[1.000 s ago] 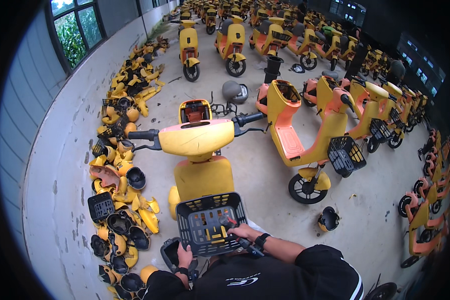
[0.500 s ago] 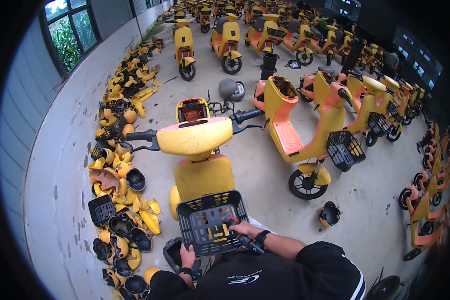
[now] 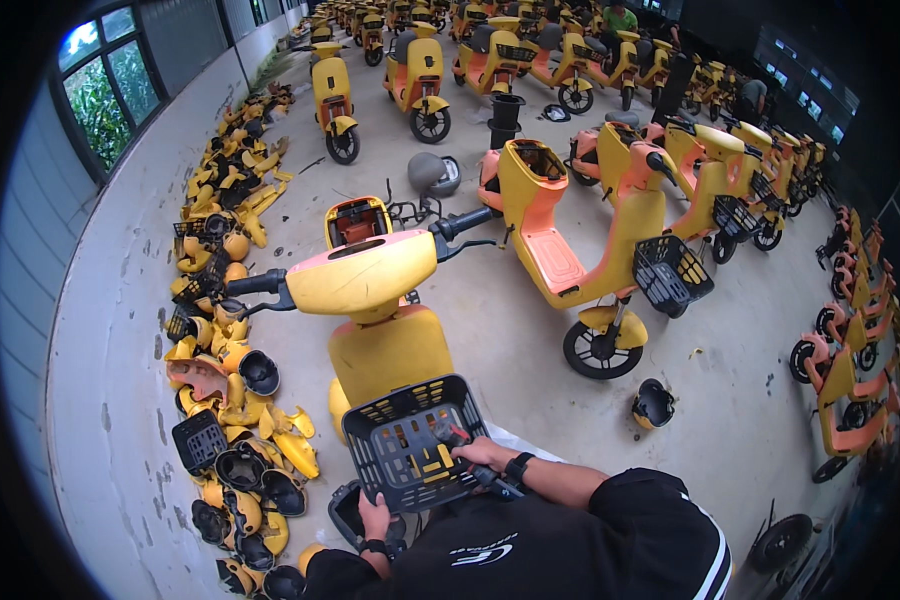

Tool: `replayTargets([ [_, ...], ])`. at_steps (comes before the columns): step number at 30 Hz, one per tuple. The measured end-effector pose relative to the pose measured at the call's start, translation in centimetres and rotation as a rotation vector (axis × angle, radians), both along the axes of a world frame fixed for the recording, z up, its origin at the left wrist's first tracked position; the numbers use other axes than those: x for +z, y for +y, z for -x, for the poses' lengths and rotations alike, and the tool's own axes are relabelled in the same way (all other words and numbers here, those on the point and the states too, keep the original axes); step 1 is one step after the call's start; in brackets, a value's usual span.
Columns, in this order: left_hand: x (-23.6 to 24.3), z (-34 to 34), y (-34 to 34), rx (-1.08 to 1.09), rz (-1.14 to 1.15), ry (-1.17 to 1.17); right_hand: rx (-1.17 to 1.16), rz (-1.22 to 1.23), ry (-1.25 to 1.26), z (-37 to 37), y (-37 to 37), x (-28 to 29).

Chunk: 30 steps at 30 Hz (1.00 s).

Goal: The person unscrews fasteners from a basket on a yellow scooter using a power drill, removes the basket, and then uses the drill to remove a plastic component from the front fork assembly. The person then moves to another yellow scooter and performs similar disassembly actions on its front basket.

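Note:
A black plastic basket [image 3: 410, 425] is in front of me at the front of a yellow scooter [image 3: 390, 350]. My left hand [image 3: 374, 517] is closed on the basket's near left rim. In my right hand [image 3: 483, 454] is a dark cordless drill [image 3: 454, 434] with a red part. Its head points into the basket, and its lower body hangs below my hand. Whether its tip touches the basket floor is hard to make out. The scooter's handlebar cover [image 3: 360, 277] stands beyond the basket. Below my left hand sits an open dark container [image 3: 347, 512].
Broken yellow panels, helmets [image 3: 260, 372] and baskets [image 3: 199, 441] lie heaped along the left wall. To the right stands a scooter [image 3: 580, 240] with a front basket, and more scooters fill the back. One helmet [image 3: 654, 404] rests on the floor at right.
The view has shifted, so the scooter and surroundings sit farther left and higher. Both hands keep their places on the basket and drill, with little visible movement.

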<state>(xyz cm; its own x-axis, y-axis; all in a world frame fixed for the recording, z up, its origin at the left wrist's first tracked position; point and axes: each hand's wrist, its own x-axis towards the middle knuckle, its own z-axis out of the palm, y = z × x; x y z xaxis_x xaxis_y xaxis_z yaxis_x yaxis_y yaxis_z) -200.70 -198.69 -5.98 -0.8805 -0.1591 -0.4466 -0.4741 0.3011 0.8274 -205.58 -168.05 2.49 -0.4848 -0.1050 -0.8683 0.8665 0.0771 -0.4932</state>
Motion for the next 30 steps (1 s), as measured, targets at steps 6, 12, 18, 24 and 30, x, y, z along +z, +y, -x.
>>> replayTargets([
  [6,2.2,-0.3,0.5,0.002,0.006,-0.076,0.118,-0.061,0.200,0.0,0.3,0.3],
  [12,2.3,1.4,0.9,-0.011,0.026,-0.074,0.364,-0.124,0.199,0.1,3.6,-0.4],
  [18,1.5,1.0,0.2,-0.003,0.037,-0.076,0.561,-0.234,0.501,-0.8,3.2,0.5],
  [24,2.0,0.9,-0.1,-0.045,-0.012,-0.177,0.732,-0.270,0.644,0.5,1.3,1.9],
  [30,2.1,0.7,0.8,0.034,0.037,-0.105,0.746,-0.215,0.638,1.0,0.4,1.2],
])
